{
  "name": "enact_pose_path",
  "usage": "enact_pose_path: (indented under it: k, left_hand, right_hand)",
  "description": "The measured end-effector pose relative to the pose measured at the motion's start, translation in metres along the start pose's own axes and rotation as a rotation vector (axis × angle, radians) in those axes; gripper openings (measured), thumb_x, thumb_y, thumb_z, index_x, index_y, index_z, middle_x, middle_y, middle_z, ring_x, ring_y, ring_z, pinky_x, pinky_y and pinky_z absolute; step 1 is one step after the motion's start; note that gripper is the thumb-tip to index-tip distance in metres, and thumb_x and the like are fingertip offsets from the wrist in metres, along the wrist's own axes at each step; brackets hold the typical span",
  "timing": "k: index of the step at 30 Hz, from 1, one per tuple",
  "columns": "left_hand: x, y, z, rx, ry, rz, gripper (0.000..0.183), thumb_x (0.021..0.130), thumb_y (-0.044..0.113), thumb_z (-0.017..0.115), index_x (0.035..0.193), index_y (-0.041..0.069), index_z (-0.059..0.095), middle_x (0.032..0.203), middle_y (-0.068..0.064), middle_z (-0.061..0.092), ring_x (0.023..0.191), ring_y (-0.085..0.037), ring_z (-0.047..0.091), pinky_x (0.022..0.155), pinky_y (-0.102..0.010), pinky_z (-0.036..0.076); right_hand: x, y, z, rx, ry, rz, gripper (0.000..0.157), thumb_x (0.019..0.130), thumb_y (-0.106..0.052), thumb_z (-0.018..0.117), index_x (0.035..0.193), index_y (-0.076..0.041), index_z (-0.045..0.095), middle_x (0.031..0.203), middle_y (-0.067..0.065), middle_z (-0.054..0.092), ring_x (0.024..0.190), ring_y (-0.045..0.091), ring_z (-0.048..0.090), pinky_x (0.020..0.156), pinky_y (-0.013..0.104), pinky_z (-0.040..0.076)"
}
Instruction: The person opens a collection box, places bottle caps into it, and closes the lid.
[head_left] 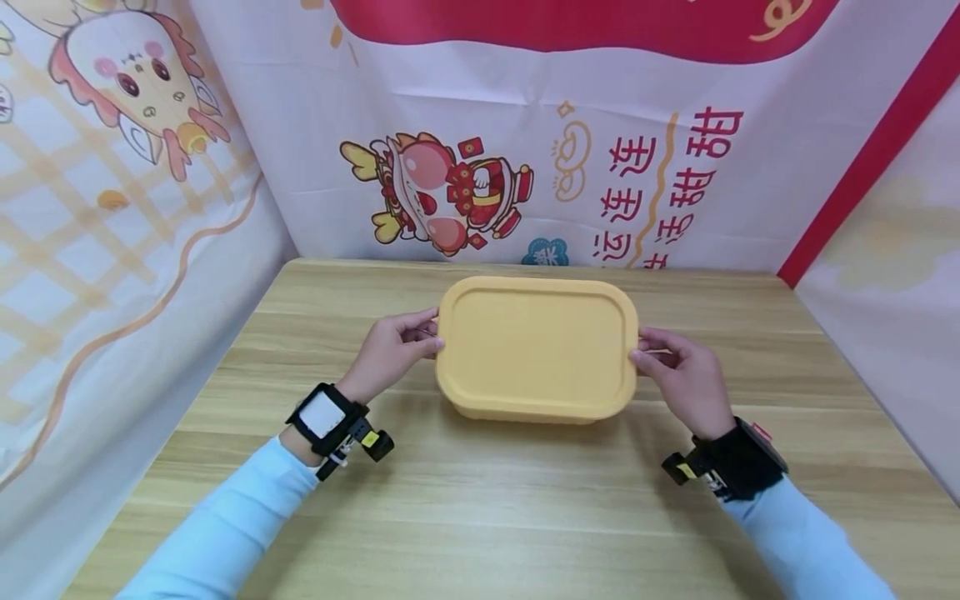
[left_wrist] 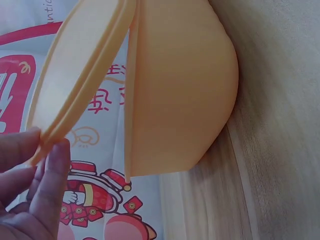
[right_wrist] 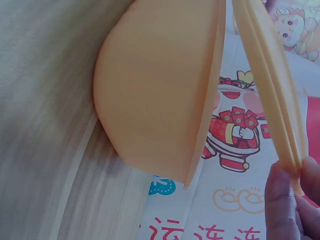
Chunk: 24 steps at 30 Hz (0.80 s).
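A yellow rectangular lid [head_left: 537, 348] with rounded corners lies between both hands, over a yellow deep box [head_left: 525, 416] on the table. My left hand [head_left: 396, 352] pinches the lid's left end between thumb and fingers. At the opposite end, my right hand [head_left: 678, 371] pinches it likewise. Both wrist views show a gap between the lid [left_wrist: 75, 75] and the rim of the box [left_wrist: 182, 90], widest toward the pinched end. In the right wrist view the lid [right_wrist: 267, 75] slants away from the box wall [right_wrist: 155, 90]. The box's inside is hidden.
The wood-grain table [head_left: 480, 508] extends around the box. Behind it hangs a white printed cloth [head_left: 465, 92] with a red cartoon figure and lettering. Another patterned cloth [head_left: 97, 208] borders the left side, and a pale cloth [head_left: 900, 275] the right.
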<state>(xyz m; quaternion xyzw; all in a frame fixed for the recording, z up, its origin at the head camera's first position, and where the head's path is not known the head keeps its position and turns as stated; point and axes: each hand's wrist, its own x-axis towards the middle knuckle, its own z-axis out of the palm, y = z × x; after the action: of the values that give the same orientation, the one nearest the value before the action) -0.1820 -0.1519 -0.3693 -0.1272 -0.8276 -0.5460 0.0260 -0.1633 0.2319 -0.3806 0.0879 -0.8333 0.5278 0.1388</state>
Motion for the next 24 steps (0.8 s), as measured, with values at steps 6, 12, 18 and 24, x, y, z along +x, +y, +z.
enact_pose_path:
  k: [6, 12, 18, 24]
  left_hand:
    - [0.011, -0.002, 0.003, 0.022, -0.015, -0.082, 0.05, 0.09, 0.005, 0.068, 0.137, 0.0, 0.052, 0.101, -0.015, 0.064, 0.085, -0.023, 0.064, 0.074, -0.037, 0.058]
    - [0.024, -0.008, 0.005, 0.052, -0.039, -0.15, 0.049, 0.091, 0.007, 0.068, 0.137, 0.0, 0.052, 0.101, -0.014, 0.065, 0.085, -0.023, 0.065, 0.071, -0.032, 0.058]
    - [0.031, -0.011, 0.006, 0.071, -0.064, -0.231, 0.052, 0.089, 0.008, 0.071, 0.136, 0.0, 0.052, 0.1, -0.014, 0.064, 0.088, -0.023, 0.064, 0.075, -0.036, 0.058]
    - [0.034, -0.013, 0.008, 0.105, -0.085, -0.28, 0.048, 0.088, 0.01, 0.072, 0.132, -0.002, 0.057, 0.096, -0.014, 0.063, 0.083, -0.023, 0.063, 0.078, -0.042, 0.057]
  right_hand:
    - [0.012, 0.002, 0.003, 0.022, -0.062, 0.14, 0.041, 0.091, -0.016, 0.069, 0.126, 0.005, 0.061, 0.103, 0.022, 0.065, 0.08, 0.006, 0.065, 0.069, 0.025, 0.057]
    - [0.024, 0.006, 0.005, 0.033, -0.15, 0.244, 0.043, 0.094, -0.015, 0.065, 0.13, 0.006, 0.056, 0.111, 0.023, 0.061, 0.089, 0.014, 0.064, 0.077, 0.033, 0.057]
    - [0.03, 0.007, 0.009, 0.039, -0.238, 0.3, 0.05, 0.092, -0.019, 0.068, 0.133, 0.008, 0.053, 0.119, 0.025, 0.061, 0.097, 0.024, 0.065, 0.084, 0.04, 0.055]
    - [0.032, 0.008, 0.015, 0.0, -0.251, 0.298, 0.052, 0.09, -0.016, 0.071, 0.131, 0.01, 0.053, 0.115, 0.026, 0.063, 0.095, 0.025, 0.066, 0.082, 0.04, 0.055]
